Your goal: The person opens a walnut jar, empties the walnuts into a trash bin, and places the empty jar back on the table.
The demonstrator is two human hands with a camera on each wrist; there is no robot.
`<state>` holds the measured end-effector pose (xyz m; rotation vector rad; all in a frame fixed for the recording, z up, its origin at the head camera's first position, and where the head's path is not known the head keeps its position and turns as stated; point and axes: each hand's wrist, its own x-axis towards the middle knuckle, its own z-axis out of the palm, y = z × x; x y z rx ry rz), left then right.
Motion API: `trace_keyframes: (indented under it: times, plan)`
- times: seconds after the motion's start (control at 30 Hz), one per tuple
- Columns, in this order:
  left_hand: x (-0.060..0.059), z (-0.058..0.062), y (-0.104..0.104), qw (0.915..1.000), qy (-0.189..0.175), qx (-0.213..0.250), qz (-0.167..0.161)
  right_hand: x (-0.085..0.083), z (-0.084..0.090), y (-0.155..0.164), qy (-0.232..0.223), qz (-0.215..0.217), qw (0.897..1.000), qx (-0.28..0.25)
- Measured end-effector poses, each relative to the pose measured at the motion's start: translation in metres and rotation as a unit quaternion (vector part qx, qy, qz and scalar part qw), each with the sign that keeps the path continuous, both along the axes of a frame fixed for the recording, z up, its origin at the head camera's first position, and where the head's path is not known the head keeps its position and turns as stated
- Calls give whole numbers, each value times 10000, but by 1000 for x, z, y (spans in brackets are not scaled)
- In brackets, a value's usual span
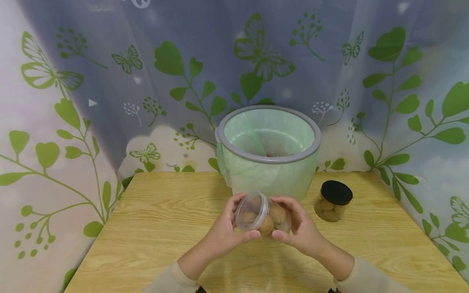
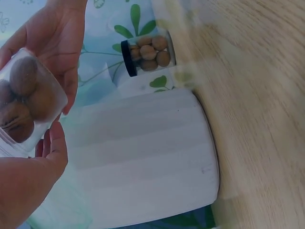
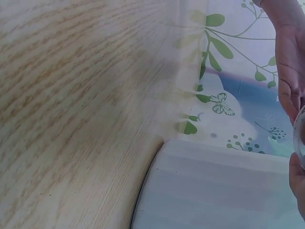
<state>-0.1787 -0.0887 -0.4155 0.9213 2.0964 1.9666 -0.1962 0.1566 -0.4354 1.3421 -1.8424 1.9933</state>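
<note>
Both hands, left hand (image 1: 229,228) and right hand (image 1: 298,228), clasp the lidless walnut jar (image 1: 261,215) tilted before the bin (image 1: 269,150); emptying apparently underway; next needs lifting over the rim.

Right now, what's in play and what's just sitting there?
In play:
clear jar of walnuts
left hand, gripping its mouth end
right hand, gripping its base

Sitting there:
black-lidded jar of walnuts
lined bin
wooden table

sleeves (image 1: 366,276): cream, long, snug cuffs at wrists | hands (image 1: 223,232): bare | nails: pink polish
</note>
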Motion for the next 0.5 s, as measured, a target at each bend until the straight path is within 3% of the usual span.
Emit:
trace_keyframes:
  times: [0.27,0.5]
  plan:
    - [0,6,-4,9988,111,-471,14,1,1,2,-23,37,9999,-129]
    - [-3,11,-6,9951,436,-879,74,0,3,5,-268,73,9996,-25]
